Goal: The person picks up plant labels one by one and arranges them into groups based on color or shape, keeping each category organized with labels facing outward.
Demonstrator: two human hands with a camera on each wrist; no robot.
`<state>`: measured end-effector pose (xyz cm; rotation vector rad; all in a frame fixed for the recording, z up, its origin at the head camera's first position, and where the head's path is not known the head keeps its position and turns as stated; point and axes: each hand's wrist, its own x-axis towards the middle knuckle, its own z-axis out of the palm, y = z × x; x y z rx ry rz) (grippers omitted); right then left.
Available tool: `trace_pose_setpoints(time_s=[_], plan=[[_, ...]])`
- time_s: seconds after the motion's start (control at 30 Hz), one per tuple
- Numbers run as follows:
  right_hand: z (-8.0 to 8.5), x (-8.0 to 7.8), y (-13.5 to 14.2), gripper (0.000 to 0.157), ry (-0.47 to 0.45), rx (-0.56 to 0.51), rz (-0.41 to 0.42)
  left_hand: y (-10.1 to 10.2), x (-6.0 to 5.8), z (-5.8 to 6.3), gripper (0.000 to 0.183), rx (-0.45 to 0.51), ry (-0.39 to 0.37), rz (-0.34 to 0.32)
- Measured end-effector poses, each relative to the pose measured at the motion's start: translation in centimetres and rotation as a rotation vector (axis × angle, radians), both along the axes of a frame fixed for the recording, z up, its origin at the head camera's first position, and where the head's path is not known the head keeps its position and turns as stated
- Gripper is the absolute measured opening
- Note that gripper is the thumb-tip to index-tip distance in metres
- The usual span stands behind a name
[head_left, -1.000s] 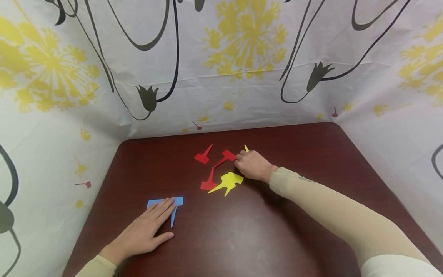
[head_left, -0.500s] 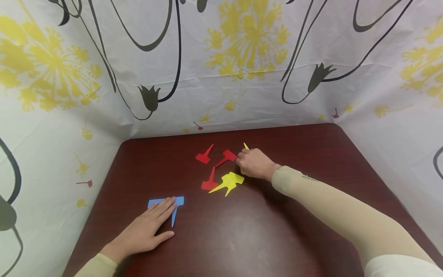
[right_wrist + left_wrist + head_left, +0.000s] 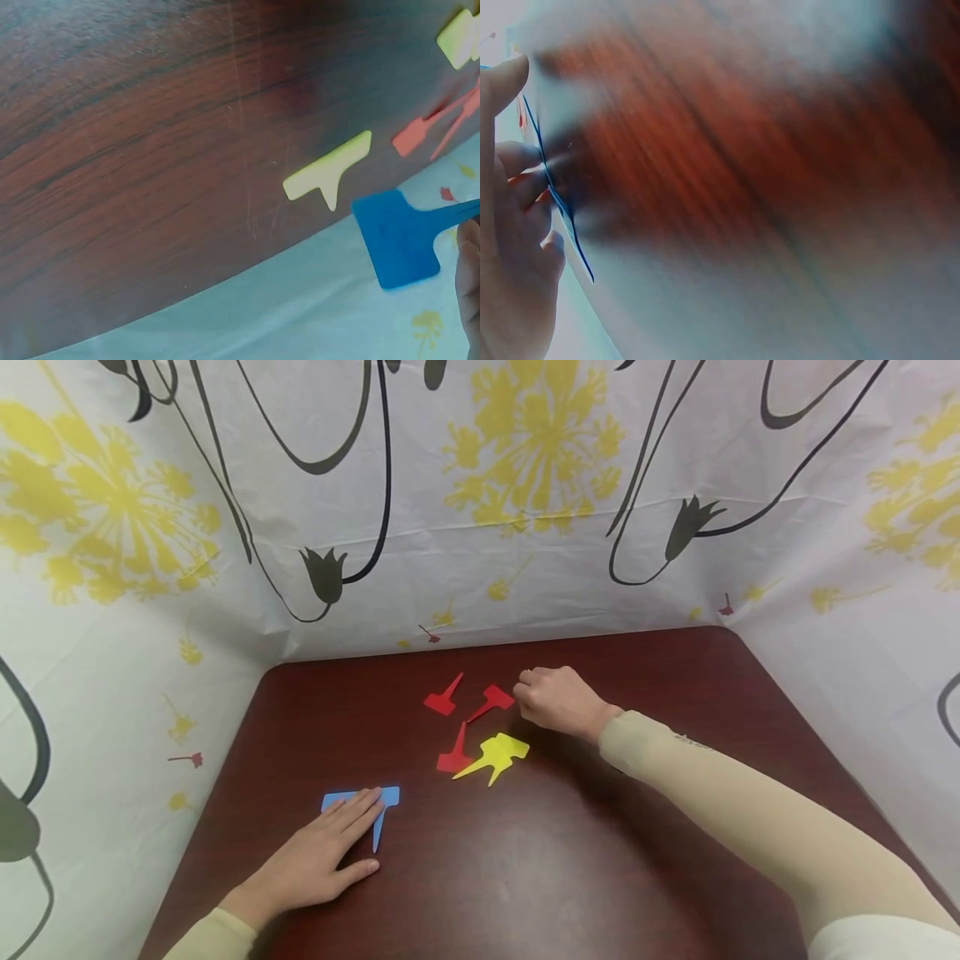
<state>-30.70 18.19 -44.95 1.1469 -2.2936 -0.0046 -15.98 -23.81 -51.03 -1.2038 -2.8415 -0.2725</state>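
My left hand (image 3: 311,860) lies flat with straight fingers on blue T-shaped plant labels (image 3: 389,796) at the table's left; the fingers hide part of them. In the left wrist view, thin blue edges (image 3: 574,232) show against the fingers. Farther back, my right hand (image 3: 562,700) has curled fingers. The right wrist view shows it pinching a blue plant label (image 3: 401,244) by its stem; this label is hidden in the head view. A single yellow plant label (image 3: 330,171) lies on the table near the right hand, mostly hidden by it in the head view.
Overlapping yellow labels (image 3: 495,756) lie mid-table, against a red label (image 3: 452,762). Two more red labels, one at left (image 3: 442,702) and one nearer the right hand (image 3: 497,697), lie behind. A patterned sheet (image 3: 450,568) surrounds the dark table's (image 3: 585,877) back and sides.
My right hand has shifted slightly right and away from me, covering the yellow label tip that showed beyond it. The left hand and the labels on the table stay put.
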Motion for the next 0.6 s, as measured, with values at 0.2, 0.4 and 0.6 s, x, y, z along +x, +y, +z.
trace_pose_setpoints(time_s=[0.2,0.4,0.6], plan=[[0.4,0.1,0.3,0.01,-0.062,-0.042,-0.023,0.0,0.0,0.1,0.072,0.024,0.005,0.002],[0.2,0.7,0.0,0.014,-0.093,-0.08,0.003,0.1,-0.1,0.4,0.065,0.011,0.0,0.016],[0.4,1.6,-1.3,0.014,-0.056,-0.099,0.043,0.2,-0.2,0.5,0.065,0.014,0.006,0.027]])
